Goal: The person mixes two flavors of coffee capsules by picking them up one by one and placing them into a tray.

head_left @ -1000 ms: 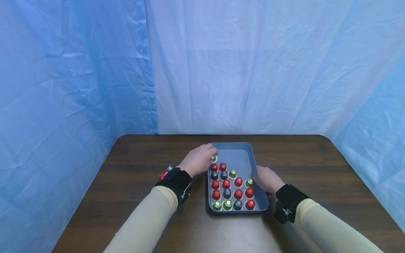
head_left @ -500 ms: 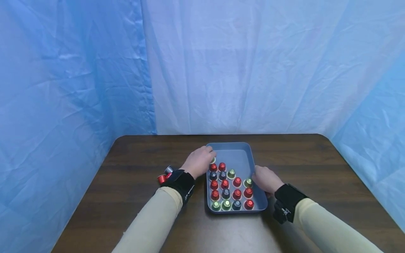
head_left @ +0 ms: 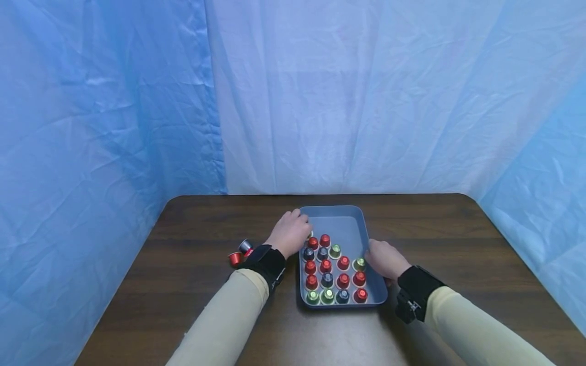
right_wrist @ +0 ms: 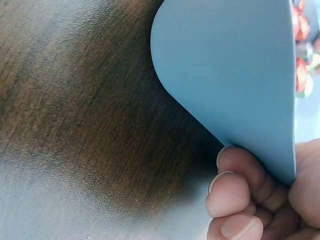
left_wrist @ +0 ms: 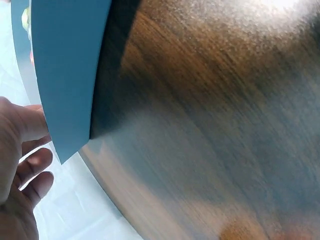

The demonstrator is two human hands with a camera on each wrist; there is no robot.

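A blue-grey tray (head_left: 341, 218) holds rows of red, green and dark coffee capsules, set with their wide rims down. My left hand (head_left: 289, 234) reaches over the tray's far left side. Its fingertips are at a green capsule (head_left: 311, 235), mostly hidden beneath the hand, beside a red capsule (head_left: 313, 243). In the left wrist view the thumb side of the left hand (left_wrist: 20, 135) passes behind the tray wall (left_wrist: 70, 75), with other fingers loosely bent outside. My right hand (head_left: 386, 259) grips the tray's right side, fingers (right_wrist: 230, 192) curled under the wall (right_wrist: 225, 75).
Left of the tray, a red capsule (head_left: 235, 259) and a silvery dark capsule (head_left: 245, 245) lie on the brown wooden table (head_left: 192, 284), close to the left wristband (head_left: 264, 262). Another red one is partly hidden there. Pale blue curtains (head_left: 320, 101) hang behind and at both sides.
My left hand has shifted slightly toward the right and nearer. The two farthest red capsules have slid a little to the right. My right hand keeps its grip on the tray.
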